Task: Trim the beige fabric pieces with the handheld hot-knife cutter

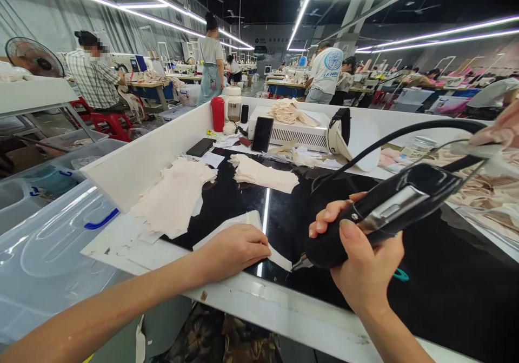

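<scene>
My left hand (237, 248) lies over a pale fabric piece (279, 258) on the black tabletop, its fingers pressed together on the cloth. In my right hand (367, 263) is a black corded tool (389, 206), the fingers wrapped round its body. The tool's metal tip (302, 263) points left and is beside the right end of the fabric piece. Behind my left hand is a stack of cream cloth pieces (263, 173). A wider cream pile (174, 198) lies to the left.
A phone (262, 134) leans near a white vented box (300, 130) at the back, with a red container (218, 114) to its left. Fabric heaps (478, 190) lie at right. A black cable (389, 136) arches over the table. Several people are beyond.
</scene>
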A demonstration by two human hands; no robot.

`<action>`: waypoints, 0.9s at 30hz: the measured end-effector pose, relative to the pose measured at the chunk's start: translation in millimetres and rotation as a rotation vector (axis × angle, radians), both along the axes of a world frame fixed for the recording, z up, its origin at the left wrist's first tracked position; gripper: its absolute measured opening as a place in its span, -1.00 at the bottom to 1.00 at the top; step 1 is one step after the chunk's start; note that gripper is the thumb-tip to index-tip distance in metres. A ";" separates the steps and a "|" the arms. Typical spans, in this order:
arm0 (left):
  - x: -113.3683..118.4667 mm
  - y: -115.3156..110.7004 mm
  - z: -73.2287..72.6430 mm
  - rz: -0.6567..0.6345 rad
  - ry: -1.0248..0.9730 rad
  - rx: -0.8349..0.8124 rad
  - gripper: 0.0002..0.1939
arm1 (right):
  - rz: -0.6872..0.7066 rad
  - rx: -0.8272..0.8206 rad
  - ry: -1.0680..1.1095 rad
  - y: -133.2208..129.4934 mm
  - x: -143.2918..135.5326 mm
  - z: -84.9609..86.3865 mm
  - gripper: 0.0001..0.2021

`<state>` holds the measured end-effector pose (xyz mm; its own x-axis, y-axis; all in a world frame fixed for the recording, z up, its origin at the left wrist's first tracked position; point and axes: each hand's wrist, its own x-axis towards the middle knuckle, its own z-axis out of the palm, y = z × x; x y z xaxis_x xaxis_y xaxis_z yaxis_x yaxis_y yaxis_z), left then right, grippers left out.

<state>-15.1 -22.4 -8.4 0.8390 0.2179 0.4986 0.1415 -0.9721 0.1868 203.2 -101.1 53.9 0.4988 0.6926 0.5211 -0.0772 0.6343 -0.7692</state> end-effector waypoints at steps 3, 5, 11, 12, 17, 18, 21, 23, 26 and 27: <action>1.0 0.0 0.5 0.000 0.028 0.087 -0.70 | -0.007 0.002 0.007 -0.1 0.0 0.6 -0.59; 2.0 -0.1 1.0 -0.004 0.020 0.140 -0.70 | -0.007 0.008 0.000 -0.2 0.4 1.1 -0.58; 4.8 -0.3 0.4 -0.036 -0.011 0.231 -0.71 | -0.017 0.003 0.014 -1.0 1.8 3.5 -0.55; 5.0 -0.2 -0.1 -0.039 -0.004 0.226 -0.72 | -0.020 0.003 0.016 -1.1 2.0 4.0 -0.54; 6.1 0.6 -2.7 -0.025 0.030 0.220 -0.74 | -0.008 -0.006 0.013 -1.5 3.2 6.2 -0.54; 6.3 0.7 -2.7 -0.028 0.033 0.224 -0.75 | -0.009 -0.009 0.012 -1.7 3.5 6.5 -0.54; 6.7 0.7 -2.3 -0.039 0.037 0.220 -0.79 | -0.014 -0.017 0.019 -2.5 4.2 7.3 -0.56; 6.3 0.4 -2.1 -0.044 0.048 0.215 -0.81 | -0.016 -0.022 0.019 -3.1 4.4 7.8 -0.56; 5.0 -1.1 -2.9 -0.038 0.057 0.215 -0.80 | -0.021 -0.036 0.019 -4.4 4.4 9.0 -0.56; 4.7 -2.0 -3.3 -0.034 0.056 0.215 -0.80 | -0.021 -0.041 0.021 -4.8 4.4 9.7 -0.56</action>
<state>-10.5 -24.4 -11.7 0.8716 0.0826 0.4833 0.1120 -0.9932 -0.0323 207.6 -105.9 63.5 0.5241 0.7024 0.4817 -0.0811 0.6041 -0.7927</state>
